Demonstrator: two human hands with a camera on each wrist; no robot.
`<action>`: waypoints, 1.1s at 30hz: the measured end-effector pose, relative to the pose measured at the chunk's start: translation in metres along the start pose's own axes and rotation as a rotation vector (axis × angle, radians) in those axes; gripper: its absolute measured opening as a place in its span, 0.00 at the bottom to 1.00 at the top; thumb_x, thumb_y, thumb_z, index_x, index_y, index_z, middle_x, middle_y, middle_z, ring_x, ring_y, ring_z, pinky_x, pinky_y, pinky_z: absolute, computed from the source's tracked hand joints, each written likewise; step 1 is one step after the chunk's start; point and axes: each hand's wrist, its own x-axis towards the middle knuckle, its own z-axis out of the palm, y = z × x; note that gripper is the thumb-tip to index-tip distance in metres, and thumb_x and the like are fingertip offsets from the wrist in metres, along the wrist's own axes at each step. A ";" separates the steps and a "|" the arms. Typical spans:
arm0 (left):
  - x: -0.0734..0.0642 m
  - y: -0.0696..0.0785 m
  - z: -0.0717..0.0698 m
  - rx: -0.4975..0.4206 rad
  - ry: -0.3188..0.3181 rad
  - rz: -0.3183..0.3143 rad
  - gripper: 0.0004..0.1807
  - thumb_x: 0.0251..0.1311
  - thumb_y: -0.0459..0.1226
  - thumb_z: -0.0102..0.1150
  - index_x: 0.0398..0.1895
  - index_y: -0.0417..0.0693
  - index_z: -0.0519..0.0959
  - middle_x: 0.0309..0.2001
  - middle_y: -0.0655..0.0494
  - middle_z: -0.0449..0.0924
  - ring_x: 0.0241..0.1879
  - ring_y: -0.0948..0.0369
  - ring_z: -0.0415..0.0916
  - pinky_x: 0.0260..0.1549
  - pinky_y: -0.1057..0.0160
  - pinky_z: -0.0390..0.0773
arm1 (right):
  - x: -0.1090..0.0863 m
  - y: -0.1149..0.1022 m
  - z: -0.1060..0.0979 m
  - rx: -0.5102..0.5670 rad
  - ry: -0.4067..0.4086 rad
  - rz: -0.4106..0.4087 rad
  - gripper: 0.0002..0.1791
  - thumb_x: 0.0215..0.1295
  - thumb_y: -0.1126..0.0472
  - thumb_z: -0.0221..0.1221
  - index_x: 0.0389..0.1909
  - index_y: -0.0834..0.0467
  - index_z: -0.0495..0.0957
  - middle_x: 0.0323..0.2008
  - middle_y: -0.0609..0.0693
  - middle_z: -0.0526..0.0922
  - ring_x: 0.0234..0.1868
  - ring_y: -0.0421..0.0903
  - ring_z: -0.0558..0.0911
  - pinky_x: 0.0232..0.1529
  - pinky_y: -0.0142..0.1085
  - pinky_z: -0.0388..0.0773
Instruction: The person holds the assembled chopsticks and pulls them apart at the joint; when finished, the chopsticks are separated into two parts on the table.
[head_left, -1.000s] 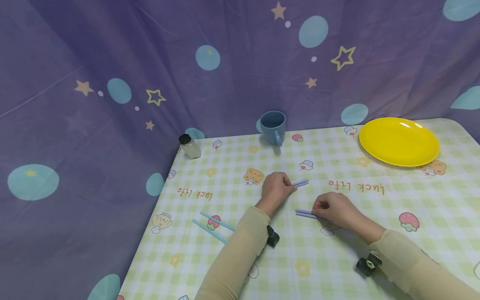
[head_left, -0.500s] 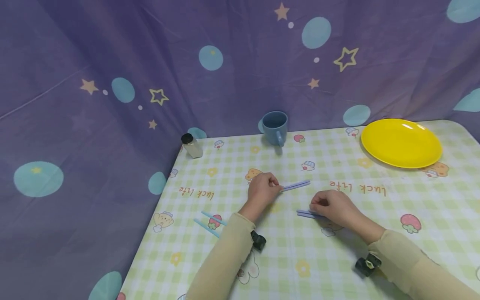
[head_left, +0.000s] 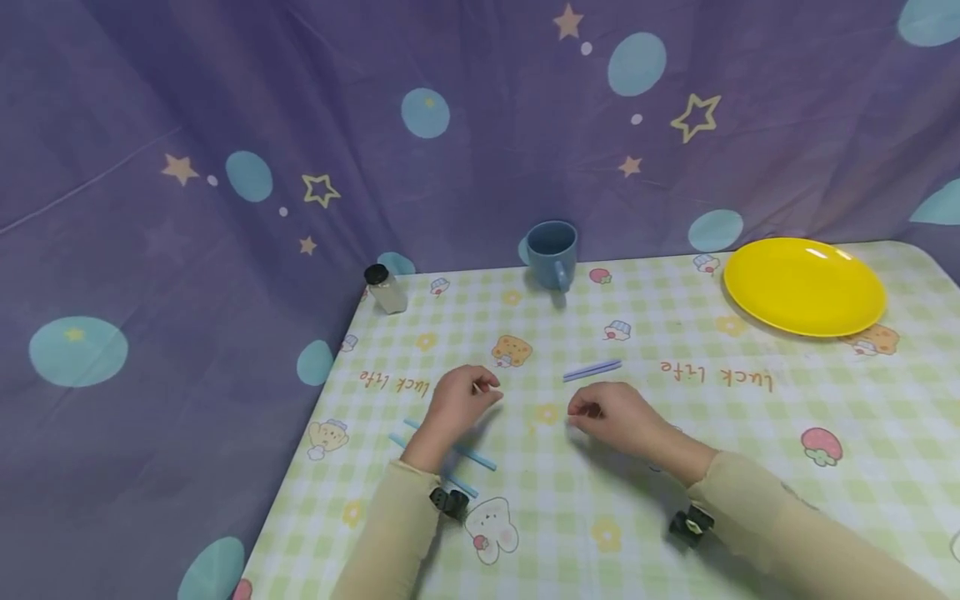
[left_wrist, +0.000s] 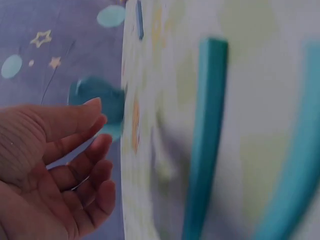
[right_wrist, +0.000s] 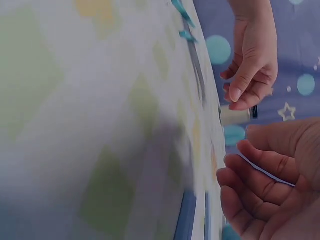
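Observation:
Both hands hang over the table, fingers loosely curled and holding nothing. In the head view my left hand is above the light blue chopsticks, which its wrist partly covers. In the left wrist view one blue chopstick lies close, to the right of the hand. My right hand is just in front of a pair of short purple sticks lying side by side. In the right wrist view bluish sticks show at the bottom edge beside the hand.
A blue mug stands at the back edge, with a black-capped shaker jar at the back left. The yellow plate lies back right. A checked cloth covers the table, and a purple curtain hangs behind it.
My left hand has let go of the far purple sticks and moved left and nearer. The right hand has shifted left, off the near sticks, and now hides where they were.

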 end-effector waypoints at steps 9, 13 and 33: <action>-0.020 -0.026 -0.025 0.180 -0.057 0.036 0.07 0.58 0.34 0.68 0.39 0.50 0.85 0.39 0.55 0.80 0.43 0.53 0.74 0.45 0.53 0.73 | 0.017 -0.020 0.034 0.010 -0.087 -0.066 0.04 0.60 0.63 0.66 0.34 0.57 0.83 0.30 0.43 0.83 0.29 0.36 0.77 0.34 0.33 0.75; -0.029 -0.037 -0.033 0.228 -0.077 0.006 0.09 0.55 0.33 0.69 0.39 0.51 0.85 0.44 0.52 0.80 0.54 0.48 0.72 0.55 0.47 0.68 | 0.022 -0.029 0.048 -0.007 -0.137 -0.099 0.08 0.58 0.62 0.67 0.38 0.59 0.83 0.34 0.47 0.85 0.34 0.40 0.80 0.39 0.36 0.77; -0.048 -0.073 -0.041 0.355 -0.054 0.056 0.11 0.44 0.37 0.77 0.23 0.57 0.80 0.35 0.59 0.72 0.44 0.52 0.68 0.44 0.47 0.68 | 0.041 -0.055 0.094 -0.146 -0.244 -0.072 0.12 0.54 0.54 0.71 0.33 0.53 0.80 0.27 0.40 0.73 0.29 0.37 0.70 0.34 0.33 0.70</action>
